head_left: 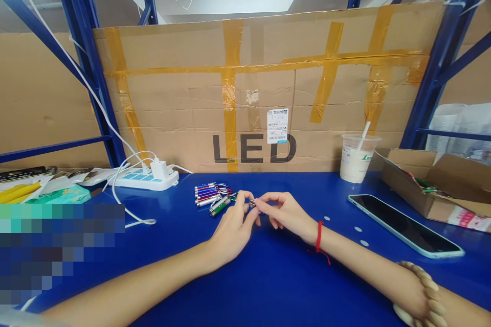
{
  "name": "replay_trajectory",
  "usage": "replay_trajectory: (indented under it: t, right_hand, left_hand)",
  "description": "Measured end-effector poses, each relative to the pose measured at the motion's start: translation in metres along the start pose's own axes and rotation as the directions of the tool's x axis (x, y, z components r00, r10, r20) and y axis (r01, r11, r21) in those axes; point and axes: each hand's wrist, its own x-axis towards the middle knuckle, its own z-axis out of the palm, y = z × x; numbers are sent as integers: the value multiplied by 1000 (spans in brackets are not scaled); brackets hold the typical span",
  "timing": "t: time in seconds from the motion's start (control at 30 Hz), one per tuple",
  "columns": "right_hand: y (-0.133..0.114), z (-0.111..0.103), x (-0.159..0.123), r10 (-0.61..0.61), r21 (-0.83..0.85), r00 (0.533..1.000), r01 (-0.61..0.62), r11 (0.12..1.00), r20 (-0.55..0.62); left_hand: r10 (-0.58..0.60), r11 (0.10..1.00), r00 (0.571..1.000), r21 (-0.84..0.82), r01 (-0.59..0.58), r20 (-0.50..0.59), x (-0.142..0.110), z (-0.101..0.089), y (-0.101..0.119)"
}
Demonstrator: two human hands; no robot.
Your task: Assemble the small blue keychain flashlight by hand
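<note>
My left hand [233, 230] pinches a small silvery metal piece [252, 203] between thumb and fingers. From the other side, my right hand [286, 212] closes its thumb and forefinger on the same piece, so the fingertips of both hands meet there. Most of the piece is hidden by the fingers, and its exact kind cannot be told. Just beyond my left hand lies a cluster of small shiny tubes [209, 194], blue, red, purple and silver, like mini torches. A green tube [220, 206] with silvery ends lies at the near side of the cluster.
A blue tabletop [268, 286] lies below my hands, with a cardboard sheet [176, 107] behind. To the left is a white power strip [141, 179] with cables. On the right are a drink cup [356, 159], a phone [406, 225] and an open cardboard box [441, 184].
</note>
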Motion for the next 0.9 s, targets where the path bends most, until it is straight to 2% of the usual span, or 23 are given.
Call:
replay_trajectory:
  t: [0.27,0.5,0.6,0.9]
  right_hand:
    - [-2,1,0,17,11,997,-16,1000,-72]
    - [-4,1,-2,-79,0,990,80,997,-115]
    - [-3,1,-1,-83,-11,987,83,997,-140]
    - [-3,0,0,-63,-17,991,61,998,-121]
  left_hand:
    - [-1,1000,1000,-13,1,9,-1,1,-1]
    - [17,1000,1000,0,-17,26,2,1,-4]
    - [29,999,999,23,-30,44,3,0,-5]
    - [42,998,998,37,-45,55,3,1,-7]
